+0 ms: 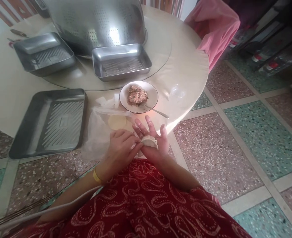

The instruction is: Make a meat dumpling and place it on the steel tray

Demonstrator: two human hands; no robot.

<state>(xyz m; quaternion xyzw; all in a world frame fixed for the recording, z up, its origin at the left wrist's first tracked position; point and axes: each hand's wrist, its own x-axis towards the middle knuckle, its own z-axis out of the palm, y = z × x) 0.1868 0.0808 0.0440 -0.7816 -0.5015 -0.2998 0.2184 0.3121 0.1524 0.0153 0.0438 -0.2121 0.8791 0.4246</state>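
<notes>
A folded white dumpling (149, 141) lies on the palm of my right hand (152, 142), which is held flat with its fingers spread, just off the table's near edge. My left hand (122, 148) pinches the dumpling's left end with its fingertips. Just beyond my hands a round dough wrapper (117, 122) lies on a sheet of clear plastic (96, 135). Behind it stands a white plate (126, 96) of minced filling (136, 95) with a metal spoon (157, 112) resting in it.
An empty steel tray (50, 122) sits at the table's near left edge. Two more steel trays (121, 61) (44, 53) and a large upturned colander (96, 23) stand on the glass turntable. A chair draped in pink cloth (214, 29) is at the right. Tiled floor lies below.
</notes>
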